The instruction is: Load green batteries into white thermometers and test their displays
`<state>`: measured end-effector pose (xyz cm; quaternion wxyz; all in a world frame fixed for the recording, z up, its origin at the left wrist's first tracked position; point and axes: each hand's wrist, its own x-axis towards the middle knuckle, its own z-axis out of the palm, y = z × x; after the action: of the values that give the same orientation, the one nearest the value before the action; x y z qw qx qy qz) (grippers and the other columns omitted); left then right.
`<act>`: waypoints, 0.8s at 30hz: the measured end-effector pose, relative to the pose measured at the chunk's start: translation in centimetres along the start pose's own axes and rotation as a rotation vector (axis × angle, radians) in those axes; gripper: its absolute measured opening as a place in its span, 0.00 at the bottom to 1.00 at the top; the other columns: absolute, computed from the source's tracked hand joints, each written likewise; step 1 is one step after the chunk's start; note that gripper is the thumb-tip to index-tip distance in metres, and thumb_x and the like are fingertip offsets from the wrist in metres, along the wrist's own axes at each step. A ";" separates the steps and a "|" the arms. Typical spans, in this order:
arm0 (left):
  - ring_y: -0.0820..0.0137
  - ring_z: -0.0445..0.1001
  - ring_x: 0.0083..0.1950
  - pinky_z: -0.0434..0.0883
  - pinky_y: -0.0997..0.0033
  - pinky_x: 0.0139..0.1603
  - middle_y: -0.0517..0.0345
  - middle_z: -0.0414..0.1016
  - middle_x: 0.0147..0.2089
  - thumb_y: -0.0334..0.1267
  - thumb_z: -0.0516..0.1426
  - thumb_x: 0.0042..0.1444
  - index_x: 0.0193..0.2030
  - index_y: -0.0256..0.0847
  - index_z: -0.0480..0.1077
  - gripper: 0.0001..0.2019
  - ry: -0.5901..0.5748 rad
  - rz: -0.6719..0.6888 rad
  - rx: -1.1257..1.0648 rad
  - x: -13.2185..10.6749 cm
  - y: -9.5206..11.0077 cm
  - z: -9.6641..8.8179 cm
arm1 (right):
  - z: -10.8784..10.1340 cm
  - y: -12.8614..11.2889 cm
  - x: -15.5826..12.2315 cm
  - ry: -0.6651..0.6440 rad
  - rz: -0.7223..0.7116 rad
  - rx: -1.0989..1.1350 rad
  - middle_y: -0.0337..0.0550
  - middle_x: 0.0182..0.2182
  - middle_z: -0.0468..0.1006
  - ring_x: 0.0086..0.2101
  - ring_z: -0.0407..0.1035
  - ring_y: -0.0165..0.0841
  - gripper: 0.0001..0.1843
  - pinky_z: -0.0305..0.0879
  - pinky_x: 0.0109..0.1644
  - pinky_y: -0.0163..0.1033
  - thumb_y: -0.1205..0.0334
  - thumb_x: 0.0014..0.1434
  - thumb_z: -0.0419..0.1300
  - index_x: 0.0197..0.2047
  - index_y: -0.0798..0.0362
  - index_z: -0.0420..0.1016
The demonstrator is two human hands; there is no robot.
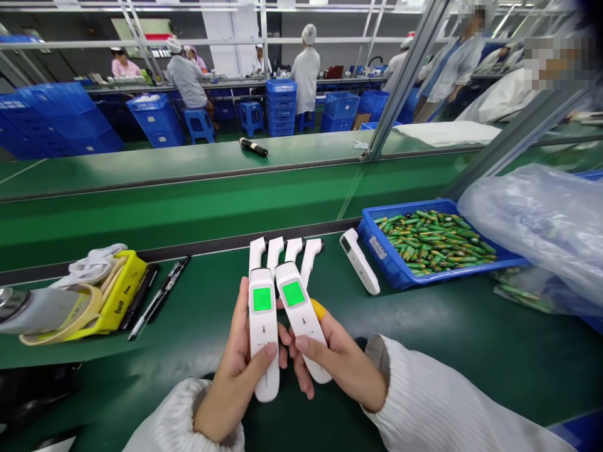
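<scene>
over the green worktop, left hand with its grip wrapped around a white thermometer, right hand gripping a second thermometer (both screens glowing green, btw), four similar devices just behind, blue tray of batteries to the right

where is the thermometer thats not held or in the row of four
In the head view, the lone thermometer lies on the bench right of centre, beyond the right hand, between the row of four and the blue tray.
</scene>
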<state>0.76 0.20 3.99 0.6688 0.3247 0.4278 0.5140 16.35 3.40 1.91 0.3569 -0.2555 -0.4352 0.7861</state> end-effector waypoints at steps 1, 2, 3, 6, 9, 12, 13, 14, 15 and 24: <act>0.69 0.71 0.33 0.71 0.65 0.39 0.61 0.73 0.35 0.39 0.57 0.58 0.68 0.63 0.30 0.42 0.001 0.003 0.006 -0.1 0.0 0.0 | 0.0 0.1 -0.1 -0.009 0.009 0.000 0.37 0.30 0.70 0.19 0.68 0.25 0.21 0.65 0.18 0.30 0.54 0.62 0.56 0.55 0.50 0.57; 0.68 0.71 0.33 0.71 0.65 0.40 0.61 0.73 0.35 0.39 0.57 0.59 0.68 0.63 0.29 0.43 0.007 0.009 0.017 -0.2 0.0 0.0 | -0.1 0.1 -0.2 -0.007 0.017 0.000 0.36 0.29 0.70 0.17 0.67 0.25 0.21 0.64 0.17 0.30 0.54 0.63 0.55 0.56 0.49 0.56; 0.68 0.72 0.33 0.70 0.65 0.40 0.61 0.74 0.35 0.39 0.56 0.59 0.68 0.63 0.28 0.43 0.015 0.014 0.030 -0.2 0.0 0.1 | -0.2 0.1 -0.4 0.002 0.027 -0.003 0.36 0.28 0.70 0.17 0.67 0.25 0.21 0.62 0.16 0.29 0.54 0.63 0.54 0.57 0.48 0.54; 0.69 0.71 0.32 0.70 0.66 0.39 0.61 0.74 0.34 0.40 0.56 0.59 0.68 0.62 0.27 0.42 -0.004 0.025 0.056 -0.2 -0.1 0.1 | -0.5 0.1 -0.6 0.025 0.050 -0.010 0.36 0.27 0.71 0.17 0.66 0.24 0.23 0.60 0.16 0.27 0.54 0.65 0.50 0.60 0.48 0.51; 0.71 0.69 0.31 0.69 0.68 0.38 0.61 0.73 0.33 0.41 0.55 0.61 0.68 0.62 0.29 0.40 -0.041 0.021 0.041 -0.2 -0.1 0.1 | -0.5 0.1 -0.8 0.030 0.047 -0.023 0.37 0.29 0.71 0.18 0.67 0.24 0.23 0.60 0.17 0.28 0.53 0.65 0.49 0.60 0.48 0.52; 0.72 0.68 0.30 0.68 0.69 0.37 0.61 0.73 0.31 0.40 0.53 0.62 0.68 0.61 0.30 0.38 -0.058 0.020 0.021 -0.1 0.0 -0.1 | -0.4 0.2 -0.9 0.042 0.031 -0.041 0.36 0.29 0.70 0.17 0.66 0.23 0.22 0.60 0.18 0.27 0.53 0.65 0.49 0.59 0.48 0.53; 0.72 0.67 0.30 0.68 0.69 0.37 0.60 0.73 0.31 0.40 0.53 0.62 0.68 0.61 0.30 0.37 -0.062 0.021 0.020 -0.1 0.0 -0.1 | -0.3 0.3 -0.9 0.043 0.030 -0.042 0.36 0.29 0.70 0.18 0.66 0.23 0.22 0.60 0.18 0.27 0.53 0.65 0.49 0.59 0.48 0.53; 0.72 0.67 0.30 0.68 0.69 0.37 0.60 0.73 0.31 0.40 0.52 0.62 0.68 0.60 0.30 0.37 -0.065 0.023 0.022 -0.1 0.1 -0.1 | -0.3 0.3 -0.9 0.040 0.030 -0.041 0.36 0.30 0.70 0.18 0.67 0.23 0.21 0.60 0.18 0.27 0.53 0.65 0.49 0.59 0.48 0.53; 0.72 0.67 0.30 0.67 0.69 0.36 0.59 0.73 0.31 0.40 0.52 0.62 0.69 0.60 0.30 0.37 -0.064 0.025 0.024 -0.1 0.1 -0.1 | -0.3 0.4 -0.9 0.035 0.026 -0.038 0.37 0.30 0.70 0.18 0.67 0.24 0.21 0.60 0.18 0.27 0.53 0.65 0.49 0.60 0.48 0.53; 0.73 0.66 0.30 0.67 0.70 0.38 0.61 0.73 0.31 0.38 0.51 0.63 0.68 0.62 0.32 0.35 -0.059 0.064 0.018 -0.1 -0.1 -0.3 | -0.5 0.7 -0.6 0.014 0.006 -0.016 0.36 0.29 0.71 0.18 0.67 0.23 0.20 0.60 0.17 0.26 0.57 0.65 0.49 0.59 0.49 0.53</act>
<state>0.57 0.10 3.80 0.6614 0.3596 0.4019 0.5213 16.89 2.91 1.11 0.3554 -0.2650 -0.4381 0.7820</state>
